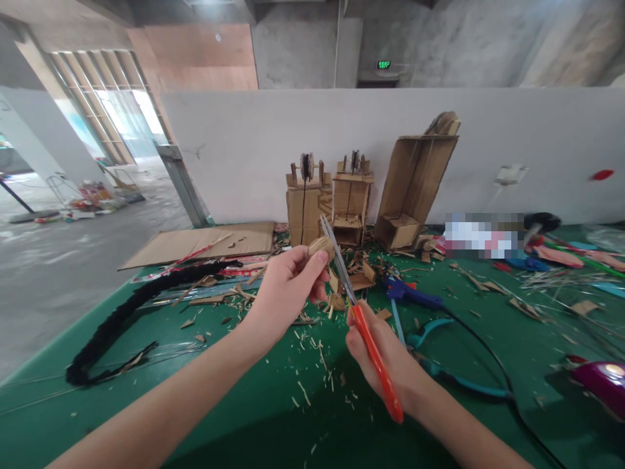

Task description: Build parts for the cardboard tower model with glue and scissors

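My left hand (288,286) pinches a small round cardboard piece (321,246) between thumb and fingers, above the middle of the green table. In my right hand (378,345) are scissors (375,358) with orange-red handles, their narrow metal blades pointing up and away. The blades pass close to the right edge of the cardboard piece; whether they touch it I cannot tell. Below and behind the hands lie small cardboard offcuts (360,280) and thin shavings. My right fingers are partly hidden by the scissor handle.
Three upright cardboard structures (410,182) stand by the white partition (244,150). Right of my hand lie a blue glue gun (415,294) with a black cord and teal-handled pliers (463,381). A black fuzzy strip (112,326) and flat cardboard (205,242) lie left; a purple object (603,384) sits far right.
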A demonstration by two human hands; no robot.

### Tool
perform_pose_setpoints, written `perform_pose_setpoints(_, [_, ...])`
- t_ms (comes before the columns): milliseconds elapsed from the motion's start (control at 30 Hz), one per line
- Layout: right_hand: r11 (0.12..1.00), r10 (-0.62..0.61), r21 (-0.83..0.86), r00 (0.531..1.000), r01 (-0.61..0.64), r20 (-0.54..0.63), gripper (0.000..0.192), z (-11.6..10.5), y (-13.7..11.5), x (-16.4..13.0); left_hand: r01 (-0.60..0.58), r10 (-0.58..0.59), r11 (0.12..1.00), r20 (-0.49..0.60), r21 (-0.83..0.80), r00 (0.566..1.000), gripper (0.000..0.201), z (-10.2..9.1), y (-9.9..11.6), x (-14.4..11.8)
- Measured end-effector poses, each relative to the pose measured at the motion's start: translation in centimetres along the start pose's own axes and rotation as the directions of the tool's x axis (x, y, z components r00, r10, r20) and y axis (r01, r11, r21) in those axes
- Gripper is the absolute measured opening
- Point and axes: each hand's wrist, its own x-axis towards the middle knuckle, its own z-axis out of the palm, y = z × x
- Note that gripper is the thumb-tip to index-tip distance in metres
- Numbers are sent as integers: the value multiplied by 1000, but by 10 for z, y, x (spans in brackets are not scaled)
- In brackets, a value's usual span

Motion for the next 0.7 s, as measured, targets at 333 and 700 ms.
perform_pose_setpoints(333, [1000,-20,-1,999,20,-28,33,1,-2,-2,15,-13,994,14,-105,1000,29,5,-1,-3])
perform_pose_setpoints(700, [994,-78,85,996,74,42,35,-8,-3,-4,7,-2,988,36,-157,999,27,-1,4,-1])
